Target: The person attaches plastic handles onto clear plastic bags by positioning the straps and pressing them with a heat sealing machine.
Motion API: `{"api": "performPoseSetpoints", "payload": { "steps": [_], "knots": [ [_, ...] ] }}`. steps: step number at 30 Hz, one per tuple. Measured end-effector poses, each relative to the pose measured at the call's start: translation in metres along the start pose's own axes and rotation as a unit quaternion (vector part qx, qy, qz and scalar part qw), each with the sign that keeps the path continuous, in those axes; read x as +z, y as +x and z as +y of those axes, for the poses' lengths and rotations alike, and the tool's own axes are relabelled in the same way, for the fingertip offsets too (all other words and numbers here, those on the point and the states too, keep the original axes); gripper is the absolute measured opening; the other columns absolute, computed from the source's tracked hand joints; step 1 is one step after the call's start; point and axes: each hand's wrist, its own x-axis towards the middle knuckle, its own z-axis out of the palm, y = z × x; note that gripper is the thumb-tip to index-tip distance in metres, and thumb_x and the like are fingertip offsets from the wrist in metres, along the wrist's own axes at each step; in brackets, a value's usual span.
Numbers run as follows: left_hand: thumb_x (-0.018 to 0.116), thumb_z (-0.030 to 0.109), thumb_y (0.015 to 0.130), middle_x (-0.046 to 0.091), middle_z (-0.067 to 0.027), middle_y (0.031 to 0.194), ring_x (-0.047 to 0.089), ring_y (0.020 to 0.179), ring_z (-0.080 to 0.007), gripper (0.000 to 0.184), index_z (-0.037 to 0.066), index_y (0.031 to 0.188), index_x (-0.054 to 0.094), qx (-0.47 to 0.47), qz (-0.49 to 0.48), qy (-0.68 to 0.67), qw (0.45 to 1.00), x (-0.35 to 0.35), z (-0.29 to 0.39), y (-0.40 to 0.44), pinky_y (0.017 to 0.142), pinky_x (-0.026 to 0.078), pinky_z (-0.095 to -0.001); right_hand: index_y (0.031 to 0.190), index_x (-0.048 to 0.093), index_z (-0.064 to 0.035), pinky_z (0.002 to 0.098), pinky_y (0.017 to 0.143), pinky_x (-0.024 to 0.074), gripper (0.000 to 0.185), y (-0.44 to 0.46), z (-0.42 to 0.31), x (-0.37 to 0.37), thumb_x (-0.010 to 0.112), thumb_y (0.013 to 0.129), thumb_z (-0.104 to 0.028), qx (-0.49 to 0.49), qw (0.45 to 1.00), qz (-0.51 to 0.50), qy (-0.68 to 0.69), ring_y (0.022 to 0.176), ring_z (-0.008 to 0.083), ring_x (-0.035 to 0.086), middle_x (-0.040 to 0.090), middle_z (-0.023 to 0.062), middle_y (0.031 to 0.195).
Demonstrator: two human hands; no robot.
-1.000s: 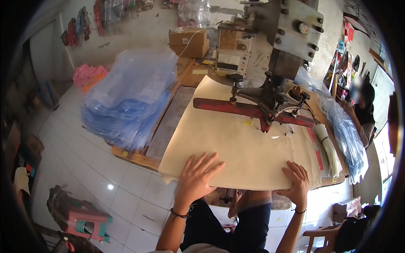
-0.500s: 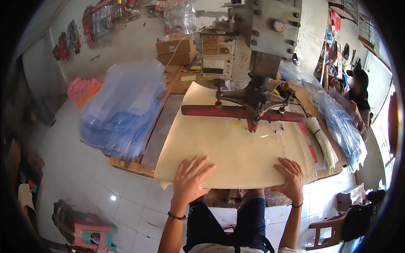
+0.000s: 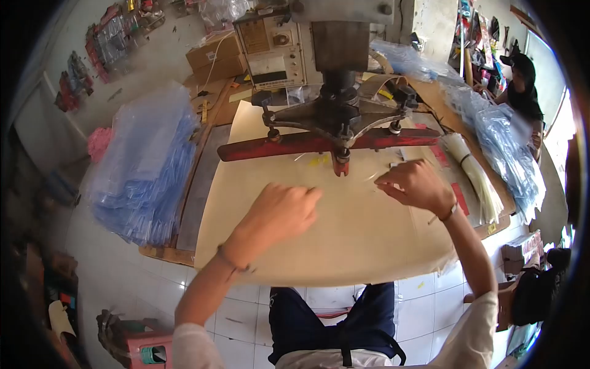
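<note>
A large cream sheet [image 3: 319, 246] covers the work surface under a press head with a red bar [image 3: 276, 147]. Above the sheet's left-centre part is my left hand [image 3: 286, 210], its fingers curled in, so whatever they might hold is hidden. My right hand [image 3: 419, 186] hovers over the right part of the sheet, below the bar, with thumb and fingers bent together. A thin pale sliver [image 3: 373, 176] shows at its fingertips; I cannot tell if it is gripped. Small yellow marks [image 3: 318, 161] lie beneath the bar.
Clear bluish plastic sheets [image 3: 141, 166] are stacked at left. A bundle of pale strips [image 3: 473, 178] and more plastic [image 3: 491, 135] lie at right. Behind stand a control box [image 3: 270, 52] and cardboard boxes [image 3: 215, 58]. A person [image 3: 522, 92] is at far right.
Both hands have left the sheet's front edge and moved forward over it; their spread fingers are now curled. The camera view has shifted closer to the press.
</note>
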Motion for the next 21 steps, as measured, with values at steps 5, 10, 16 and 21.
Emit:
{"api": "performPoseSetpoints", "payload": {
  "steps": [5, 10, 16, 21],
  "knots": [
    [0.067, 0.015, 0.079, 0.066, -0.0116, 0.065, 0.067, 0.056, -0.0297, 0.017, 0.005, 0.093, 0.063, 0.051, 0.044, 0.027, 0.997, 0.054, -0.029, 0.039, 0.053, 0.053, -0.0435, 0.079, 0.066, -0.0139, 0.0368, 0.05, 0.0497, 0.007, 0.008, 0.036, 0.051, 0.071, 0.076, -0.016, -0.1, 0.992, 0.078, -0.025, 0.053, 0.0228, 0.061, 0.059, 0.0031, 0.061],
    [0.067, 0.01, 0.081, 0.066, -0.0088, 0.065, 0.065, 0.051, -0.0273, 0.033, 0.005, 0.113, 0.061, 0.005, 0.105, -0.019, 0.994, 0.064, -0.055, 0.038, 0.047, 0.051, -0.0388, 0.088, 0.071, -0.0115, 0.034, 0.047, 0.0497, 0.013, 0.007, 0.046, 0.044, 0.073, 0.076, -0.007, -0.01, 0.996, 0.08, -0.041, 0.053, 0.0197, 0.063, 0.065, 0.0027, 0.064],
    [0.067, 0.009, 0.082, 0.066, -0.0059, 0.065, 0.064, 0.048, -0.0219, 0.053, 0.003, 0.134, 0.06, 0.018, 0.144, 0.017, 0.989, 0.078, -0.055, 0.043, 0.046, 0.052, -0.0347, 0.105, 0.077, -0.0125, 0.0327, 0.05, 0.052, 0.027, 0.007, 0.042, 0.041, 0.073, 0.079, -0.005, 0.082, 0.989, 0.088, -0.089, 0.054, 0.0173, 0.065, 0.07, 0.0018, 0.069],
    [0.066, 0.007, 0.081, 0.064, -0.0037, 0.065, 0.063, 0.048, -0.018, 0.051, 0.005, 0.132, 0.066, 0.016, 0.158, 0.067, 0.985, 0.08, -0.059, 0.046, 0.046, 0.052, -0.0318, 0.109, 0.077, -0.015, 0.0318, 0.052, 0.0524, 0.028, 0.006, 0.044, 0.043, 0.076, 0.081, -0.01, 0.083, 0.985, 0.088, -0.119, 0.056, 0.0172, 0.066, 0.07, 0.0001, 0.069]
  ]
}}
